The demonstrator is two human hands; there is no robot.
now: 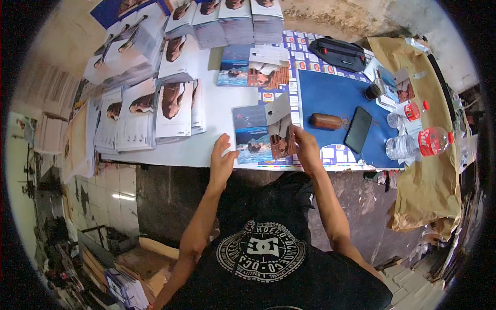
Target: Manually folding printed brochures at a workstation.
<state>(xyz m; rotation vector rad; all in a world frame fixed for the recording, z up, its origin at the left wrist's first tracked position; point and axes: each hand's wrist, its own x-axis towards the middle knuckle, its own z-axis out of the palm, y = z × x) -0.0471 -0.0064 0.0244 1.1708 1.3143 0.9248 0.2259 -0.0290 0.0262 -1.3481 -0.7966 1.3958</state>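
A printed leaflet (pixel 252 147) with a swimmer in blue water lies near the table's front edge, its right-hand panel partly raised and folded. My right hand (pixel 306 148) grips that panel's right edge, thumb and fingers closed on it. Beside the leaflet's lower left edge, my left hand (pixel 222 161) is open, with its fingers apart and nothing in it. Just beyond lies a pile of similar printed sheets (pixel 235 67), with a brown-toned panel at its right. To the right, a brown cylindrical object (pixel 325 121) rests on the blue sheet (pixel 323 93), next to a black phone (pixel 358 129).
Several stacks of printed booklets (pixel 173 111) fill the table's left side and back (pixel 235 31). A black waist bag (pixel 338 54) lies at the back. Along the right stand a dark cup (pixel 375 89) and plastic bottles (pixel 400 148), beside brown paper (pixel 426 191) hanging over the edge.
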